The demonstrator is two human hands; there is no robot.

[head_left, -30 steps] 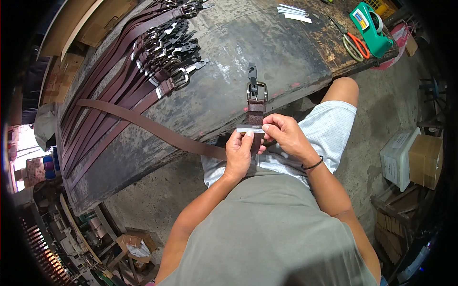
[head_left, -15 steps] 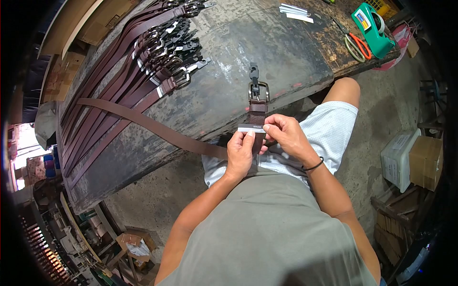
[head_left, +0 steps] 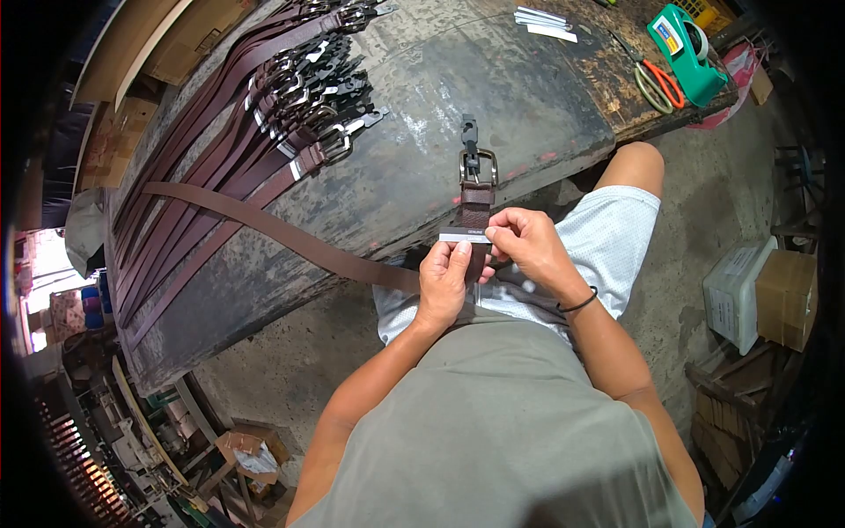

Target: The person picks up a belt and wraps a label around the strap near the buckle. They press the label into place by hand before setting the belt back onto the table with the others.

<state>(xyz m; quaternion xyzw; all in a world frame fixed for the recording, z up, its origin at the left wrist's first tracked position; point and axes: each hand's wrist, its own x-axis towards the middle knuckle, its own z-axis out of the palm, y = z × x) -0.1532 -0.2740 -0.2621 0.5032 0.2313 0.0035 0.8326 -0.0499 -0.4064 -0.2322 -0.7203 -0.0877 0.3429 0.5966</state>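
Note:
A brown leather belt (head_left: 290,236) runs from the table down to my lap, its buckle end lying at the table edge. A metal buckle (head_left: 477,169) with a black plastic hanger (head_left: 470,132) clipped to it points away from me. Across the strap, below the buckle, lies a small grey and white label strip (head_left: 464,235) with print on it. My left hand (head_left: 444,280) is closed on the belt, its thumb at the strip's lower edge. My right hand (head_left: 528,249) pinches the strip's right end between thumb and finger. The fingers under the strap are partly hidden.
Several brown belts with buckles (head_left: 308,97) are heaped on the left of the dark table (head_left: 422,70). White label strips (head_left: 547,24), orange-handled scissors (head_left: 660,86) and a green tape dispenser (head_left: 687,57) are at the far right. Boxes (head_left: 783,299) stand on the floor.
Hardly anything differs. The label strip and both hands stay at the same spot on the belt, with only a very slight shift of the right hand.

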